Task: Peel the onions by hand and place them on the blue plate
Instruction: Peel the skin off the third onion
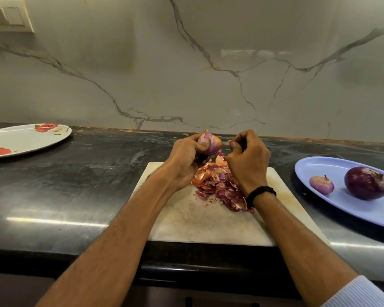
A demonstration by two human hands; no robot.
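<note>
My left hand [186, 161] clamps the onion [212, 144]; my right hand [248, 161] curls beside it, whether on skin I cannot tell. Best to strip skin downward over the peels [218, 186]

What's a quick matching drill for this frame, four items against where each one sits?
Items:
1. half-peeled onion
2. pile of skins
3. big dark onion
4. floral plate

Places:
A. far left of the counter
B. on the blue plate
C. in the left hand
D. on the cutting board

Pairs: 1-C, 2-D, 3-B, 4-A
</note>
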